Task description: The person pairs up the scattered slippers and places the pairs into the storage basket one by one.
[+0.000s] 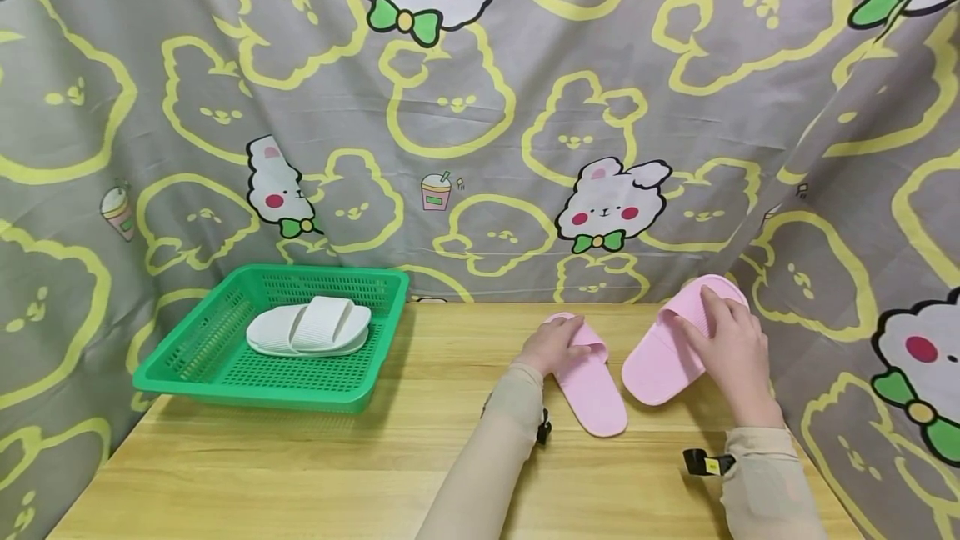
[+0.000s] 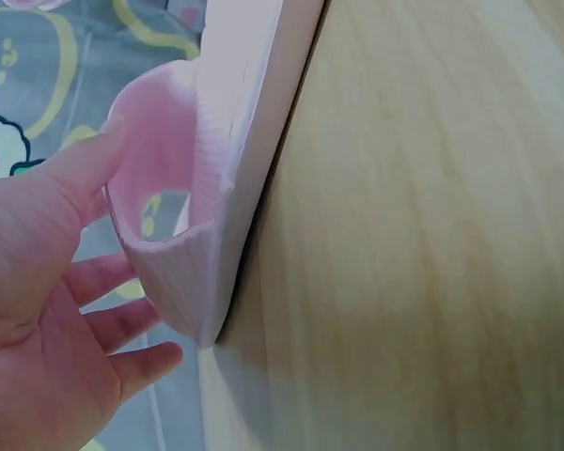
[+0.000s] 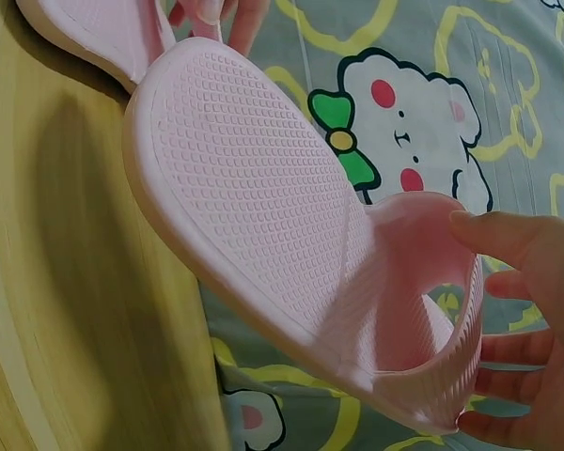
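Observation:
Two pink slippers are under the hands at the right of the table in the head view. My left hand [image 1: 553, 346] pinches the strap of the left pink slipper [image 1: 592, 394], whose sole lies along the wood. In the left wrist view the thumb is at the strap's edge and the other fingers spread along its outside. My right hand [image 1: 731, 348] grips the strap of the right pink slipper [image 1: 660, 365]. That slipper is tilted and raised above its shadow, its textured footbed [image 3: 254, 160] facing the right wrist camera.
At the left of the wooden table [image 1: 300, 473] stands a green plastic basket [image 1: 367, 394] with perforated sides. White slippers [image 1: 277, 327] lie in it, one strap upward. A patterned grey curtain [image 1: 480, 123] hangs behind the table and along both sides.

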The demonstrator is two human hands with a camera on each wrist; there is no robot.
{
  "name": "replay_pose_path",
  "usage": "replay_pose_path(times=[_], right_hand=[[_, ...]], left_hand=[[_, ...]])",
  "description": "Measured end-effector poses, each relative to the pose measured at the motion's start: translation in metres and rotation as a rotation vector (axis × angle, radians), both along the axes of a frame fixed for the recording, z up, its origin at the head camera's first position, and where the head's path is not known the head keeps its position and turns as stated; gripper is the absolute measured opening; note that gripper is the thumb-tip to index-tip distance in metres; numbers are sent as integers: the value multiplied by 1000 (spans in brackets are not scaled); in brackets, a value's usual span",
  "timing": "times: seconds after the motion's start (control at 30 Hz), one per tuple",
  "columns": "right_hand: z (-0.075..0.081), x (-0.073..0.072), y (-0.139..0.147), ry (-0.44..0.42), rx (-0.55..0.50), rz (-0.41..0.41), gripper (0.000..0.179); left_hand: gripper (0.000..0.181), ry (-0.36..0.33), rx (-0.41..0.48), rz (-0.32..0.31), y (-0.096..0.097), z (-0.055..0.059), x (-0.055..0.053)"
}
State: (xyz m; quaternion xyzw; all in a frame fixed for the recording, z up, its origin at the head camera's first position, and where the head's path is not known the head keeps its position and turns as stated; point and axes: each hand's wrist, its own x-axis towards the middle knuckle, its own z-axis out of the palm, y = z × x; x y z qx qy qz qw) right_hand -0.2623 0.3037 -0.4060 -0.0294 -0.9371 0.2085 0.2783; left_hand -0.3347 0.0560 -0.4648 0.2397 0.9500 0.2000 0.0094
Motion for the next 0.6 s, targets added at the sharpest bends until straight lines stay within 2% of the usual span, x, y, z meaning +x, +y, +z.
replay_pose_path(times=[0.2, 0.43, 0.6], right_hand=[[1, 1, 0, 4, -1, -5, 72], [1, 1, -1, 19, -7, -15, 72], [3, 2, -2, 33, -12, -15, 71]], left_hand=[[61, 15, 8, 14, -2, 4, 2], [60, 156, 20, 21, -8, 13, 7], [63, 181, 40, 42, -13, 15, 9]])
